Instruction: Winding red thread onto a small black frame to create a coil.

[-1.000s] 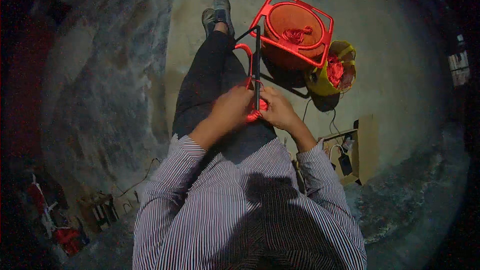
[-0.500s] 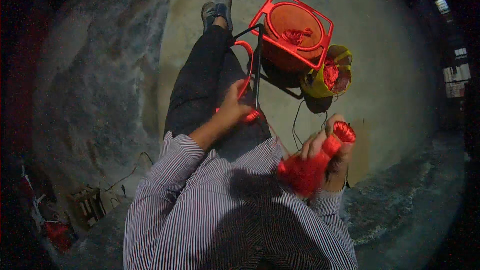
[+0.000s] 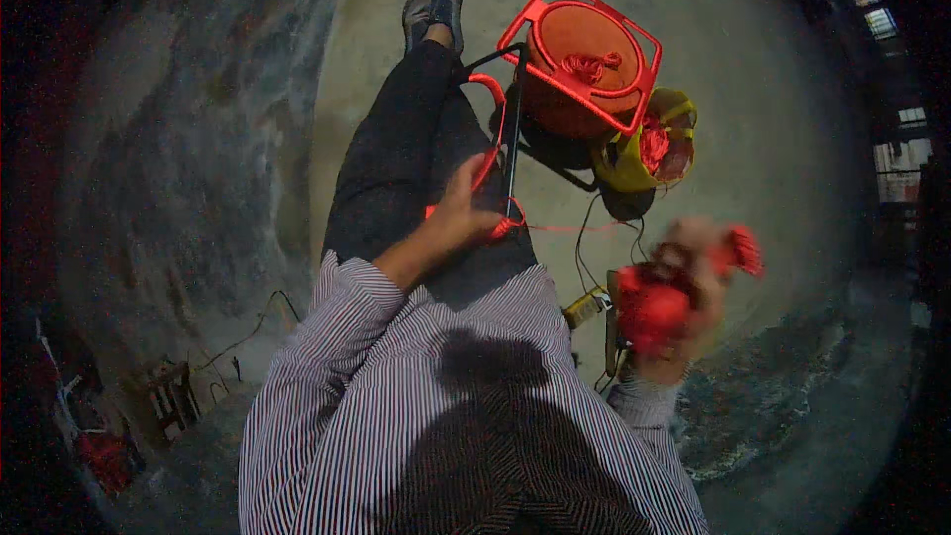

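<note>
**Red thread stretched between two hands beside an orange spool**

A thin red thread (image 3: 570,229) runs level from the left hand (image 3: 464,213) across to the right hand (image 3: 693,287), taut enough to read as a straight line against the pale floor (image 3: 773,119). The left hand is closed around the lower end of a black rod (image 3: 514,129) with a curved red loop (image 3: 487,154) beside it, resting on the person's outstretched leg (image 3: 406,149); holding it there seems to pin the thread's near end so that it can be pulled tight. The right hand, raised out to the side and blurred, is clenched on a red bundle of wound thread (image 3: 654,307), with a smaller red tuft (image 3: 743,250) showing above the fingers. How the fingers lie around it cannot be made out through the blur.

The rod rises toward a large orange spool (image 3: 580,54) set in a red frame (image 3: 540,15), standing on the floor just beyond the knee. Touching its right side is a yellow container (image 3: 634,168) with red material inside. Below it, dark cables (image 3: 584,258) trail across the floor toward a small yellow-and-black object (image 3: 586,307) near the person's right elbow.

The person wears a striped shirt (image 3: 475,406) and a grey shoe (image 3: 436,5). At far left, in deep shadow, lie a small crate (image 3: 170,394) and something red (image 3: 104,456), well apart from the work.
</note>
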The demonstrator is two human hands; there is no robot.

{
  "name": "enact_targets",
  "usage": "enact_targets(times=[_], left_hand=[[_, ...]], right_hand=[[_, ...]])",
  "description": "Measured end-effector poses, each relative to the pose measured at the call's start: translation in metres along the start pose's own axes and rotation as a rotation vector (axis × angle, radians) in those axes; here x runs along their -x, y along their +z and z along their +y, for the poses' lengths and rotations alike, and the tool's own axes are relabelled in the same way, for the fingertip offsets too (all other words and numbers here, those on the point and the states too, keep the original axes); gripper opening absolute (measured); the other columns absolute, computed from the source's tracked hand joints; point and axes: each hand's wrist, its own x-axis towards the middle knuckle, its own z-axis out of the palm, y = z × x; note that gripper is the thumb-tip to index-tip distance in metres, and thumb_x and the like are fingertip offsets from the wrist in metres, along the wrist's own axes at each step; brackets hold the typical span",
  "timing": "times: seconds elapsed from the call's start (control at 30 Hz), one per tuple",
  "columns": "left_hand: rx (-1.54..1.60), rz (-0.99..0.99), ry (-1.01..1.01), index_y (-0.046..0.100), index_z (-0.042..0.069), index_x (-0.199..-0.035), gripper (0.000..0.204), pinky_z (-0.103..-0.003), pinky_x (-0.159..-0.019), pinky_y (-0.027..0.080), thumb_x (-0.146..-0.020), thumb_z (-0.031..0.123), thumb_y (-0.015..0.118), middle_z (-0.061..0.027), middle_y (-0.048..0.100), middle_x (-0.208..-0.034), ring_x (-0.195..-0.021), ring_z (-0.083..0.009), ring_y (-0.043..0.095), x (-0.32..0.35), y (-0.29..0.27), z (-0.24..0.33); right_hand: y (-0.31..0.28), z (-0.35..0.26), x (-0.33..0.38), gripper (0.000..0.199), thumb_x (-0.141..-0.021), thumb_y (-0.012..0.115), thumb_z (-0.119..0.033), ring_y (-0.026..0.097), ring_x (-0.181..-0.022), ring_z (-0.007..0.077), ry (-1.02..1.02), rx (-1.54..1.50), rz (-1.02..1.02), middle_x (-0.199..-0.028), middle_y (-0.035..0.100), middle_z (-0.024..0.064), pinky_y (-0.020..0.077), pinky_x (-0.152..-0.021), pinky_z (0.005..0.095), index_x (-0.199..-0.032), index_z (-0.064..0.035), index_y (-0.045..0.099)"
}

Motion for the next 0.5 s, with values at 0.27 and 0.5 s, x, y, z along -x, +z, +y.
enact_targets(times=[0.27, 0.5], left_hand=[[0.040, -0.101, 0.082, 0.011, 0.003, -0.142, 0.100, -0.032, -0.109, 0.020, -0.066, 0.014, 0.075, -0.0136, 0.025, -0.141, -0.133, -0.0242, 0.023, -0.011, -0.004, -0.013], [-0.101, -0.087, 0.101, 0.009, 0.003, -0.143, 0.104, -0.034, -0.111, 0.015, -0.064, 0.018, 0.076, -0.0145, 0.020, -0.144, -0.136, -0.0257, 0.017, 0.000, -0.009, -0.012]], right_hand=[[-0.008, 0.105, -0.002, 0.027, -0.075, 0.067, -0.010, 0.054, -0.070, 0.0110, 0.389, 0.722, -0.314, -0.079, 0.058, 0.0022, 0.0466, -0.065, 0.0280, -0.098, -0.0026, 0.055], [0.015, 0.074, 0.022, 0.023, -0.074, 0.067, -0.009, 0.052, -0.068, 0.0095, 0.426, 0.529, -0.463, -0.076, 0.054, 0.0005, 0.0444, -0.064, 0.0262, -0.090, -0.0046, 0.051]])
